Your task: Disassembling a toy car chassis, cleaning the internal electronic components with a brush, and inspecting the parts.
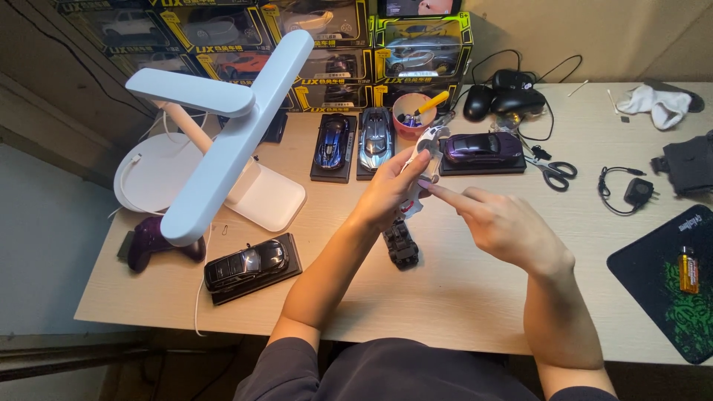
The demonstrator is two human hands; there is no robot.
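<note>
Your dark sleeves sit closest, at the bottom edge, with both forearms reaching up over the bench (pixel 460 297). On the left lie a purple game controller (pixel 148 243), half hidden under a white lamp (pixel 223 126), and a black model car on a base (pixel 249 266). Your left hand (pixel 390 191) has its fingers closed around a white toy car body (pixel 425 152), held tilted above the bench; much of it is hidden by your hand. Just below it a black toy chassis (pixel 402 243) lies on the bench. Your right hand (pixel 505 226) points its index finger against the white body's lower edge, other fingers loosely curled, holding nothing you can make out.
</note>
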